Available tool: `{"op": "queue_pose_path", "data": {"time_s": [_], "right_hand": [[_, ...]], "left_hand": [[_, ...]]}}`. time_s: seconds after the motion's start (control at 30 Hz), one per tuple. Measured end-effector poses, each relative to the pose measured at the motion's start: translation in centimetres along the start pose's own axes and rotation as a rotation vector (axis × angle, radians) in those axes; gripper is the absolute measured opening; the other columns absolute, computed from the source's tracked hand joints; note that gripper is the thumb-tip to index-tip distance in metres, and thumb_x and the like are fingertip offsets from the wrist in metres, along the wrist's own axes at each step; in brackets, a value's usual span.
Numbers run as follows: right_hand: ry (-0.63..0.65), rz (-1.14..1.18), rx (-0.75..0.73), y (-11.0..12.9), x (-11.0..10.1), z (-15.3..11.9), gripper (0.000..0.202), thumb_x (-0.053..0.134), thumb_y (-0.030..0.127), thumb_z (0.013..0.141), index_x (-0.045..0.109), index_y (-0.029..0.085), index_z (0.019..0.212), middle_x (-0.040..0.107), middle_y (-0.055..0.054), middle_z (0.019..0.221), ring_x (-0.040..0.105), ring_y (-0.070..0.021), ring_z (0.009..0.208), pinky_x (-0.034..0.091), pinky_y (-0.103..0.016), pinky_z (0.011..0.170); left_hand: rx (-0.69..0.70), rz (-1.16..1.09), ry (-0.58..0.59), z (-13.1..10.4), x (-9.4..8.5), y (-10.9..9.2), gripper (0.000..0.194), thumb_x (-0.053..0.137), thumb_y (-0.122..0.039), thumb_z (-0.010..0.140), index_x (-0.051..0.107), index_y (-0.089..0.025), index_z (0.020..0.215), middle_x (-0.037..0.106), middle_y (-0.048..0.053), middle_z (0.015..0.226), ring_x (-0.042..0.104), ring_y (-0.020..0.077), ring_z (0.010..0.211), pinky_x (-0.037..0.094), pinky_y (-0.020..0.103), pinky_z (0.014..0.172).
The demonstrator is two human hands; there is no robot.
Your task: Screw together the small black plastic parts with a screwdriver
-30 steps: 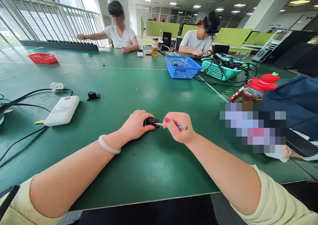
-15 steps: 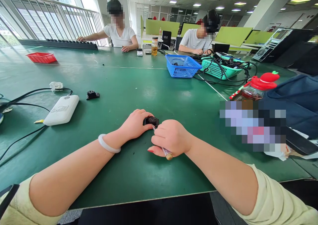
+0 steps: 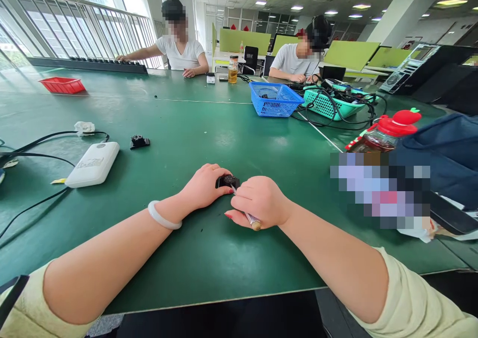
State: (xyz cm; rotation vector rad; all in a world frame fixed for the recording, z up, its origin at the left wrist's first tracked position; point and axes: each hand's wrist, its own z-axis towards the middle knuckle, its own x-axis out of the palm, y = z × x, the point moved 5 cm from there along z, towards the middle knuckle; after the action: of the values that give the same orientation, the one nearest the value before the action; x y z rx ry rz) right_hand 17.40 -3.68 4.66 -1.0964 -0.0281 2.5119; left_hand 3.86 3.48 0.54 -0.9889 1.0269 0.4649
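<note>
My left hand (image 3: pixel 206 185) is closed around a small black plastic part (image 3: pixel 227 180), pinning it to the green tabletop near the middle. Its exact kind is too small to make out. My right hand (image 3: pixel 259 202) is wrapped round a slim hand tool with a clear handle and a tan end cap (image 3: pixel 255 223). The tool's thin metal tip reaches the near side of the black part, beside my left thumb. A similar black part (image 3: pixel 139 142) sits by itself farther left on the table.
A white power bank (image 3: pixel 93 165) with black cables lies at left. Farther off are a red tray (image 3: pixel 62 85), a blue basket (image 3: pixel 277 100) and a green basket (image 3: pixel 328 104) full of cables. A red-lidded bottle (image 3: pixel 392 129) and dark bag (image 3: pixel 444 154) stand right. Two people sit opposite.
My right hand has shifted slightly up and right, tilting the tool a little at the black part. My left hand keeps its hold in nearly the same place.
</note>
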Motion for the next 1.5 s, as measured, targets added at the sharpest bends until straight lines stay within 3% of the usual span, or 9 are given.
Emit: {"op": "queue_pose_path", "data": {"time_s": [0.2, 0.4, 0.7, 0.97, 1.2, 1.37, 1.5], "right_hand": [[-0.087, 0.267, 0.278, -2.3, -0.7, -0.7, 0.037, 0.047, 0.033, 0.098, 0.051, 0.022, 0.063, 0.046, 0.002, 0.053, 0.037, -0.0105, 0.048, 0.030, -0.027, 0.049], [-0.206, 0.458, 0.636, -4.4, -1.3, -1.5, 0.057, 0.040, 0.048, 0.103, 0.049, 0.020, 0.054, 0.045, 0.002, 0.048, 0.040, -0.0096, 0.046, 0.033, -0.026, 0.049], [-0.272, 0.474, 0.644, -4.5, -1.8, -1.5, 0.059, 0.041, 0.049, 0.102, 0.052, 0.019, 0.052, 0.046, 0.002, 0.047, 0.041, -0.0089, 0.044, 0.034, -0.026, 0.047], [-0.315, 0.507, 0.735, -5.1, -1.7, -1.9, 0.065, 0.042, 0.061, 0.099, 0.052, 0.020, 0.050, 0.048, 0.001, 0.047, 0.043, -0.0096, 0.044, 0.032, -0.027, 0.046], [-0.375, 0.612, 1.060, -6.8, -0.7, -3.1, 0.068, 0.052, 0.078, 0.085, 0.050, 0.021, 0.048, 0.042, 0.002, 0.044, 0.041, -0.0100, 0.044, 0.033, -0.027, 0.047], [-0.445, 0.678, 1.302, -8.1, 0.3, -4.6, 0.059, 0.068, 0.071, 0.078, 0.051, 0.021, 0.051, 0.044, 0.004, 0.040, 0.041, -0.0082, 0.040, 0.031, -0.024, 0.043], [-0.515, 0.746, 1.366, -8.5, 0.8, -5.0, 0.057, 0.071, 0.067, 0.077, 0.052, 0.020, 0.051, 0.042, 0.005, 0.038, 0.039, -0.0070, 0.038, 0.029, -0.022, 0.040]], "left_hand": [[-0.013, -0.007, 0.012, 0.1, -0.1, 0.0, 0.032, 0.066, -0.040, 0.086, 0.071, -0.023, 0.113, 0.069, 0.007, 0.107, 0.059, 0.0300, 0.108, 0.048, 0.046, 0.100], [-0.023, -0.007, 0.028, 0.2, -0.1, -0.1, 0.036, 0.071, -0.044, 0.084, 0.071, -0.023, 0.114, 0.068, 0.007, 0.103, 0.060, 0.0302, 0.105, 0.049, 0.045, 0.098], [-0.019, -0.002, 0.033, 0.2, -0.1, -0.1, 0.034, 0.072, -0.041, 0.085, 0.071, -0.023, 0.113, 0.068, 0.007, 0.102, 0.060, 0.0294, 0.104, 0.048, 0.044, 0.098], [-0.028, -0.004, 0.045, 0.1, -0.1, -0.1, 0.036, 0.071, -0.041, 0.086, 0.070, -0.022, 0.116, 0.067, 0.007, 0.104, 0.059, 0.0301, 0.106, 0.048, 0.045, 0.098], [-0.026, -0.009, 0.047, 0.1, -0.2, -0.1, 0.036, 0.070, -0.042, 0.086, 0.070, -0.022, 0.116, 0.067, 0.007, 0.105, 0.058, 0.0298, 0.105, 0.048, 0.045, 0.098], [-0.031, -0.011, 0.051, 0.1, -0.3, -0.2, 0.036, 0.069, -0.042, 0.086, 0.070, -0.022, 0.117, 0.068, 0.007, 0.107, 0.058, 0.0300, 0.107, 0.047, 0.046, 0.099], [-0.034, -0.007, 0.052, 0.1, -0.2, -0.1, 0.037, 0.069, -0.042, 0.085, 0.070, -0.022, 0.117, 0.068, 0.007, 0.105, 0.058, 0.0302, 0.107, 0.048, 0.045, 0.099]]}}
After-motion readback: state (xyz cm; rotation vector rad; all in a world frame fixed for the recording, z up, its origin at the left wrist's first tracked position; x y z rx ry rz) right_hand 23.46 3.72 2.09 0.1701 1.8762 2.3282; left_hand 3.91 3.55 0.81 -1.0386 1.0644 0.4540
